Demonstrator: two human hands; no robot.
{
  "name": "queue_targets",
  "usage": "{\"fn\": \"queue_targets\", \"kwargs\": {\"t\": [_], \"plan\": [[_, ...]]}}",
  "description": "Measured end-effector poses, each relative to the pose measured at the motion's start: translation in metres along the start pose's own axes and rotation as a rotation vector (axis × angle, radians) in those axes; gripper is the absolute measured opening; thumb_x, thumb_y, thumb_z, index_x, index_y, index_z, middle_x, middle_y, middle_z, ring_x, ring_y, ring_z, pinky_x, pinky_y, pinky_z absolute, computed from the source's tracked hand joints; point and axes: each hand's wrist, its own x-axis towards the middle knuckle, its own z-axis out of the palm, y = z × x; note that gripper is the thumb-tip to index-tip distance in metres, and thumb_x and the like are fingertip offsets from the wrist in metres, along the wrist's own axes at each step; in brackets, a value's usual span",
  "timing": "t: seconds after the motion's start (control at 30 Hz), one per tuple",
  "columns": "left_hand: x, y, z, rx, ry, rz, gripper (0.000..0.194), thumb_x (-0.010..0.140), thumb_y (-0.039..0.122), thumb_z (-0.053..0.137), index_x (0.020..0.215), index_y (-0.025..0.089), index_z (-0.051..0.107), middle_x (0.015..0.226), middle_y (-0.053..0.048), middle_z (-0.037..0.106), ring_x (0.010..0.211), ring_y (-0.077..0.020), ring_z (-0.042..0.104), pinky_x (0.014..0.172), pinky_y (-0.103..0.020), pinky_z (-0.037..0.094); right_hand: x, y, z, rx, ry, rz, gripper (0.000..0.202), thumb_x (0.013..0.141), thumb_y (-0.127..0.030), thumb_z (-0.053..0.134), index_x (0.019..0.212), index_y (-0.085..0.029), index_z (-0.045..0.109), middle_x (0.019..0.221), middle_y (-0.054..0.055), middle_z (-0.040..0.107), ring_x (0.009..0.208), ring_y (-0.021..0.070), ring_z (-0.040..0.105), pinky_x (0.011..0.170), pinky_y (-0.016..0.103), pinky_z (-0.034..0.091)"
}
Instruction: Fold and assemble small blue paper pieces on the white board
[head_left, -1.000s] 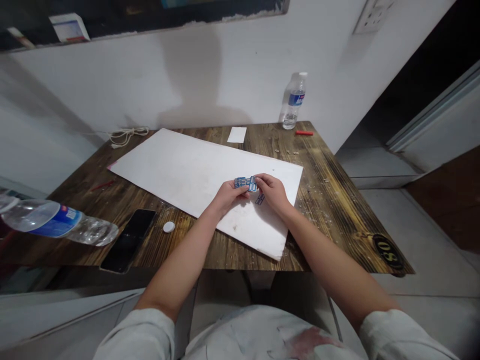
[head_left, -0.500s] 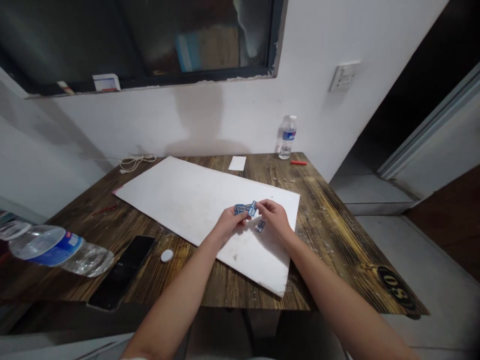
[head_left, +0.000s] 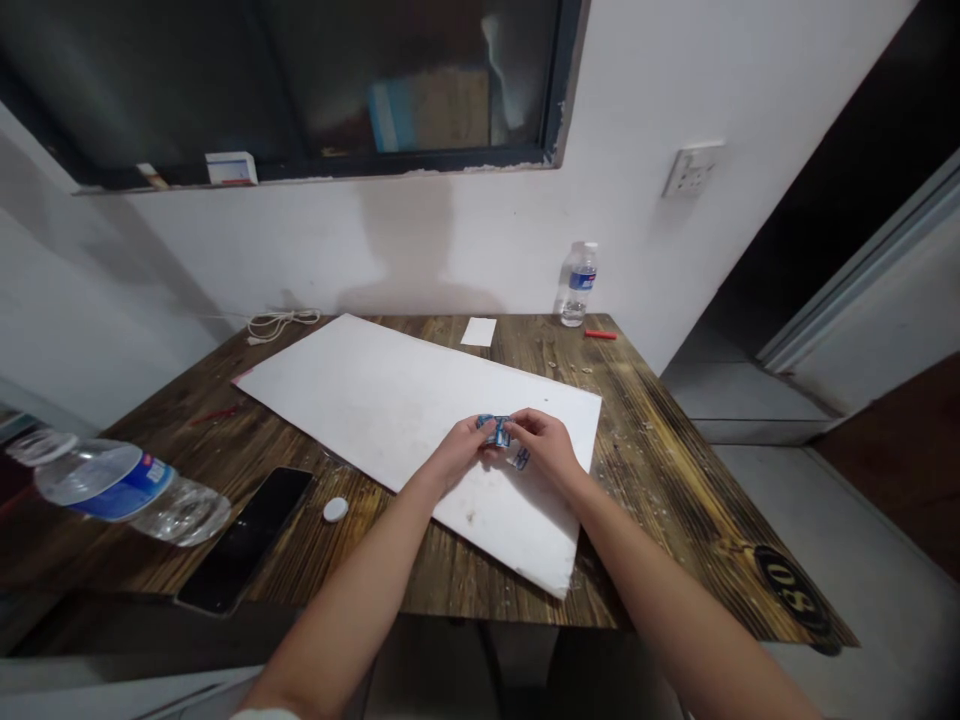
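Small flat blue pieces with pale and dark markings (head_left: 493, 430) are held between my two hands, over the white board (head_left: 360, 385); their kind is too small to make out. My left hand (head_left: 461, 447) is closed on them from the left, thumb on top. My right hand (head_left: 546, 440) pinches their right end between thumb and fingers. Another similar blue piece (head_left: 522, 459) lies on the board just under my right hand, partly covered by it. How many pieces are stacked in my fingers is hidden.
On the wooden table (head_left: 660, 520) are a lying plastic bottle (head_left: 127, 490), a black phone (head_left: 247, 540) and a round white lid (head_left: 335, 510). Toward the wall are a white cable (head_left: 277, 322), a white paper (head_left: 478, 332), an upright bottle (head_left: 579, 285) and a red stick (head_left: 601, 335).
My right hand has brought the blue piece it holds left and down against those in my left hand; earlier it stood tilted up at the right. The view has shifted slightly.
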Motion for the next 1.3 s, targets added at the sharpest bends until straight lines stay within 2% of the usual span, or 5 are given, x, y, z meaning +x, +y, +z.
{"fn": "queue_targets", "kwargs": {"t": [0.23, 0.5, 0.7, 0.9, 1.3], "plan": [[-0.001, 0.003, -0.003, -0.003, 0.047, 0.040, 0.037, 0.061, 0.027, 0.085, 0.086, 0.012, 0.063, 0.072, -0.003, 0.066, 0.052, -0.0054, 0.053, 0.047, -0.016, 0.036, 0.008, 0.005, -0.009, -0.078, -0.013, -0.049, 0.030, 0.081, -0.044, 0.062, 0.091, -0.019, 0.076, 0.086, 0.007, 0.072, 0.076, 0.0201, 0.060, 0.072, 0.033, 0.045], [-0.003, 0.013, -0.005, -0.364, 0.100, -0.020, 0.030, 0.073, 0.021, 0.077, 0.099, 0.013, 0.063, 0.105, -0.013, 0.069, 0.083, -0.0159, 0.068, 0.056, -0.018, 0.049, 0.000, 0.006, -0.010, -0.860, -0.126, -0.232, 0.029, 0.081, -0.034, 0.072, 0.109, -0.027, 0.073, 0.098, 0.010, 0.063, 0.094, 0.0262, 0.050, 0.080, 0.036, 0.037], [-0.002, 0.012, -0.006, -0.394, 0.169, -0.012, 0.030, 0.073, 0.010, 0.074, 0.102, 0.014, 0.064, 0.073, 0.000, 0.061, 0.056, -0.0054, 0.058, 0.048, -0.013, 0.044, -0.002, 0.001, -0.007, -0.906, -0.191, -0.291, 0.015, 0.086, -0.028, 0.067, 0.099, -0.023, 0.072, 0.099, 0.009, 0.063, 0.094, 0.0245, 0.052, 0.076, 0.033, 0.036], [-0.001, 0.017, -0.006, -0.513, 0.207, -0.032, 0.018, 0.081, 0.010, 0.064, 0.099, 0.012, 0.064, 0.093, -0.008, 0.070, 0.076, -0.0139, 0.069, 0.057, -0.018, 0.053, -0.001, 0.001, -0.006, -0.999, -0.242, -0.400, 0.016, 0.093, -0.023, 0.055, 0.090, -0.016, 0.069, 0.093, 0.009, 0.065, 0.089, 0.0224, 0.055, 0.073, 0.032, 0.034], [0.000, 0.020, -0.009, -0.720, 0.262, 0.008, 0.007, 0.087, 0.018, 0.056, 0.094, 0.016, 0.059, 0.106, -0.010, 0.067, 0.096, -0.0217, 0.067, 0.076, -0.032, 0.054, 0.004, 0.006, -0.008, -0.627, 0.090, -0.295, 0.024, 0.091, -0.022, 0.052, 0.069, -0.017, 0.061, 0.069, 0.003, 0.058, 0.065, 0.0157, 0.052, 0.064, 0.028, 0.035]]}}
